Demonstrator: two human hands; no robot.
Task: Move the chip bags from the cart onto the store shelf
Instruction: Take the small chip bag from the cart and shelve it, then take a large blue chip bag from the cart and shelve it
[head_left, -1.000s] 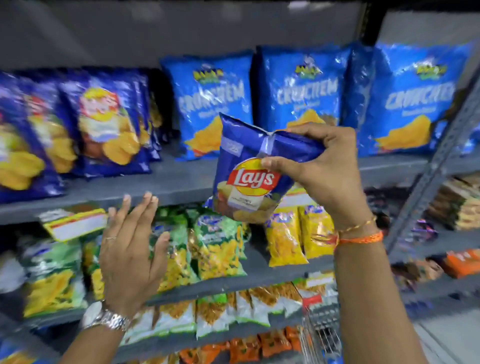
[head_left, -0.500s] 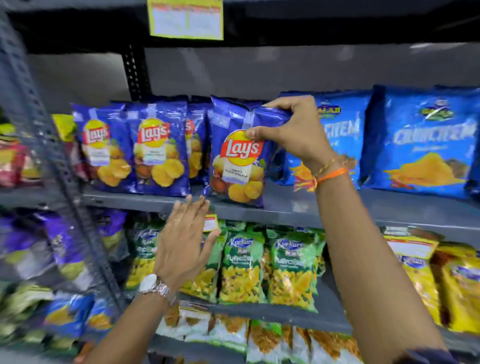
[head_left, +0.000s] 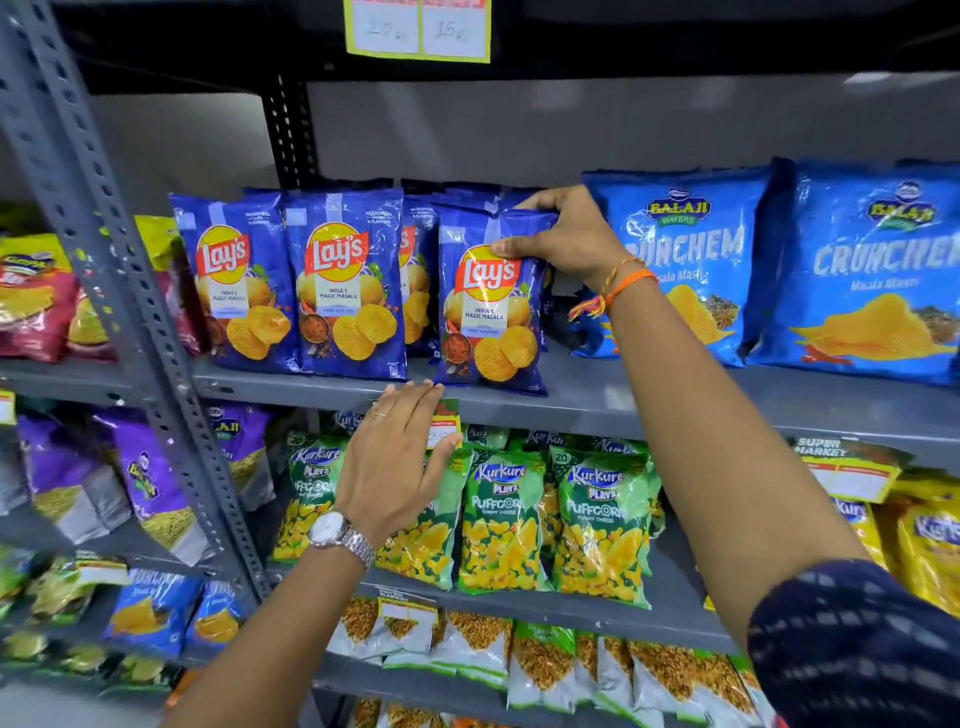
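A dark blue Lay's chip bag (head_left: 488, 317) stands upright on the grey store shelf (head_left: 597, 400), its bottom resting near the front edge. My right hand (head_left: 563, 236) grips the bag's top right corner. To its left stand two more Lay's bags (head_left: 343, 283), with others behind them. My left hand (head_left: 397, 460) is open, fingers together, its tips touching the shelf's front edge just below and left of the held bag. The cart is out of view.
Large light blue Crunchem bags (head_left: 691, 265) fill the shelf to the right. Green Kurkure Puffcorn bags (head_left: 501, 519) line the shelf below. A perforated grey upright (head_left: 130, 332) divides the left bay. A price tag (head_left: 418, 28) hangs overhead.
My right hand has carried the Lay's bag up from mid-air onto the shelf beside the other Lay's bags. My left hand rose to the shelf edge.
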